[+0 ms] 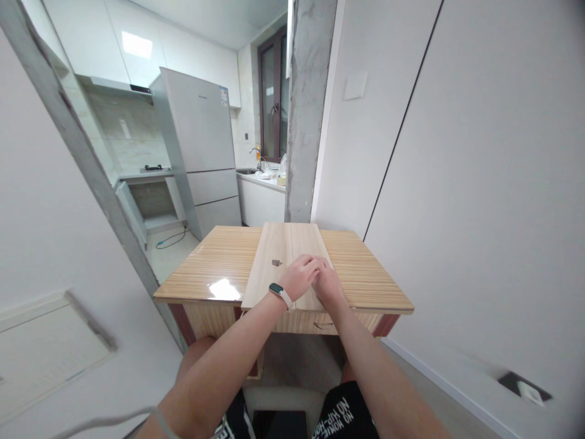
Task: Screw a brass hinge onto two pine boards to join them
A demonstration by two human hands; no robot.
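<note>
A pale wooden board [269,242] with a seam down its middle lies across the desk. On the board's left half sits a small cluster of dark pieces [276,263], too small to make out. My left hand [299,276], with a smart band [276,288] on its wrist, is closed over the board's right half. Against it rests my right hand [328,283], also closed, and the fingertips of both meet. Whatever they pinch, if anything, is hidden by the fingers.
The striped wooden desk [365,268] has a drawer handle [323,325] at its front. Behind it stand a grey pillar [308,110] and a silver refrigerator [205,128]. A white wall [479,183] rises on the right. A cable [171,241] lies on the kitchen floor.
</note>
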